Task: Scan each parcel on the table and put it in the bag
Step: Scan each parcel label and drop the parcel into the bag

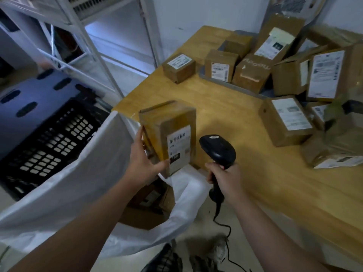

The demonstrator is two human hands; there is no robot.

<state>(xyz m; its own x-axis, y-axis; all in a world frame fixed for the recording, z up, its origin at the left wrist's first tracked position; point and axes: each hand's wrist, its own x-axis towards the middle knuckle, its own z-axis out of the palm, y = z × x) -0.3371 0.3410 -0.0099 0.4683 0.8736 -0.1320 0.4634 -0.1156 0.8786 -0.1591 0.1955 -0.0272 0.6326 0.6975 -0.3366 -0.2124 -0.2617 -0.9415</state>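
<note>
My left hand (144,157) grips a brown cardboard parcel (167,124) upright at the table's near left corner, above the open mouth of a white bag (68,185). Its white barcode label (178,149) faces me. My right hand (225,178) holds a black handheld barcode scanner (218,149) by its grip, head pointing toward the label, a short gap to the parcel's right. Inside the bag I see other brown parcels (145,209). Several more labelled parcels (284,120) lie across the right and far side of the wooden table (225,107).
A small parcel (178,67) sits alone at the table's far left. A grey tray (231,86) holds boxes at the back. A black plastic crate (49,142) and white metal shelving (88,46) stand to the left. The scanner's cable (227,242) hangs to the floor.
</note>
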